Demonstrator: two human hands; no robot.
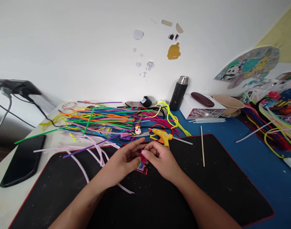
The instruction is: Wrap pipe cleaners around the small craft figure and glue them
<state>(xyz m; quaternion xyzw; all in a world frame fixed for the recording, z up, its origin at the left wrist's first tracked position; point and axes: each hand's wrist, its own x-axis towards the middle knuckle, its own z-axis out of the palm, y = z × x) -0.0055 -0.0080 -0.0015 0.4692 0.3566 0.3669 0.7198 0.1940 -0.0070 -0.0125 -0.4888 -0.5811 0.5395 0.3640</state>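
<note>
My left hand and my right hand meet over the black mat. Between their thumbs and fingers is a small magenta, green and purple piece, partly covered by the fingers, so its exact kind cannot be told. Just below it shows a flat pink-edged object, mostly hidden. Behind my right hand lies a yellow hot glue gun with a clear glue stick in its rear. A small white figure with a red and yellow top is nearby.
Loose pipe cleaners in many colours lie along the back, and pale lilac ones cross onto the mat. A wooden stick is at right. Behind stand a black flask and a white box. A phone lies left.
</note>
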